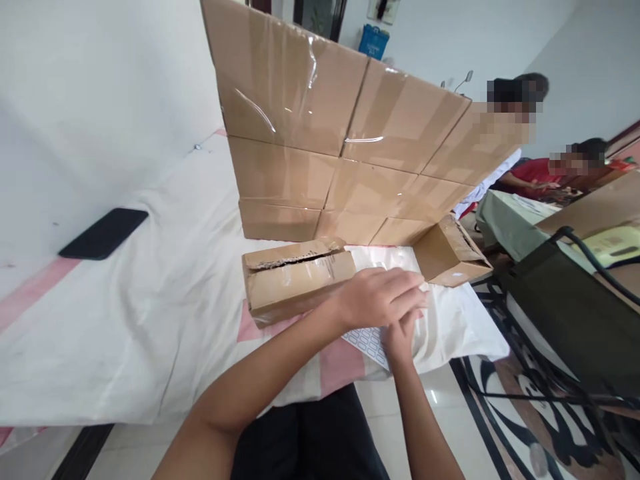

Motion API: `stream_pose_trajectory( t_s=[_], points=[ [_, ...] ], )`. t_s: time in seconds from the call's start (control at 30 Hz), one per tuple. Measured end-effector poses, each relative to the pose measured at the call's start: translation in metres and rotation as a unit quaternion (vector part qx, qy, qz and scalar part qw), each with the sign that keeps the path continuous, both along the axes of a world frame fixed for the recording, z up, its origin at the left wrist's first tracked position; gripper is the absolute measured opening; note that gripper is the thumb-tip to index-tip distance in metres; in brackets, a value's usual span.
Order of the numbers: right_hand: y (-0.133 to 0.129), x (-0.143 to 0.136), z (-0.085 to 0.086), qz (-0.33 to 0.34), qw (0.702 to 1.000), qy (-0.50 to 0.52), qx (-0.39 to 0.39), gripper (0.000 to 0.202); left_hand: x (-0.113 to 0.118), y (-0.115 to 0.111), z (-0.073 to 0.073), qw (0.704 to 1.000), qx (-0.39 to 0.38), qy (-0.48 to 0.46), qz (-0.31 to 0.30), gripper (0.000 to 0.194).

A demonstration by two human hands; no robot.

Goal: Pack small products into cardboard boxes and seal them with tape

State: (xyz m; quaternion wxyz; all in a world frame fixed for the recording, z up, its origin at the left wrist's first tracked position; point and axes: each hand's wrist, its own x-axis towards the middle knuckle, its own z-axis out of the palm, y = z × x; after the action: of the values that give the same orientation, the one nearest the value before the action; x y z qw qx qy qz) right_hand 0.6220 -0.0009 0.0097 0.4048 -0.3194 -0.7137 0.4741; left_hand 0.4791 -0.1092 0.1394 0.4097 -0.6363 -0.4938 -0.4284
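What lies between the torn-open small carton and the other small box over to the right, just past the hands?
In the head view, a white sheet lies flat on the cloth between the torn carton and the small box. The left hand covers its near edge.

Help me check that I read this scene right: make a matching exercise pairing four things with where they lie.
Things:
1. black phone
2. torn cardboard box
3. sticker sheet
4. stack of taped cartons

Places:
A. under the left hand and right hand
B. far left on the white cloth, alone
C. behind the torn box, wall-like
D. just left of the hands

Pairs: 1-B, 2-D, 3-A, 4-C
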Motion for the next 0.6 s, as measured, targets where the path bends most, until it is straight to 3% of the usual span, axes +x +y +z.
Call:
stream_pose_trajectory(
  t_s=[0.13,0.23,0.3,0.4,0.5,0.6],
  points=[
    [0.017,-0.009,-0.002,-0.021,0.996,0.081,-0.035,0.088,-0.041,-0.063,0.054,0.987,-0.017,-0.161,-0.005,0.023],
    [0.035,-0.007,0.003,0.012,0.998,0.010,0.069,0.082,-0.079,-0.114,0.077,0.968,-0.058,-0.244,0.007,0.025],
    [0.045,-0.004,0.016,0.064,0.979,-0.075,0.176,0.084,-0.104,-0.143,0.080,0.963,-0.115,-0.242,0.022,0.026],
    [0.043,-0.010,0.054,0.123,0.928,-0.157,0.315,0.087,-0.130,-0.173,0.074,0.955,-0.175,-0.227,0.075,0.032],
    [0.009,-0.037,0.100,0.144,0.891,-0.170,0.395,0.081,-0.137,-0.185,0.072,0.930,-0.239,-0.257,0.108,0.037],
    [-0.040,-0.079,0.131,0.225,0.839,-0.213,0.448,0.062,-0.131,-0.181,0.075,0.880,-0.353,-0.307,0.080,0.031]
  ],
)
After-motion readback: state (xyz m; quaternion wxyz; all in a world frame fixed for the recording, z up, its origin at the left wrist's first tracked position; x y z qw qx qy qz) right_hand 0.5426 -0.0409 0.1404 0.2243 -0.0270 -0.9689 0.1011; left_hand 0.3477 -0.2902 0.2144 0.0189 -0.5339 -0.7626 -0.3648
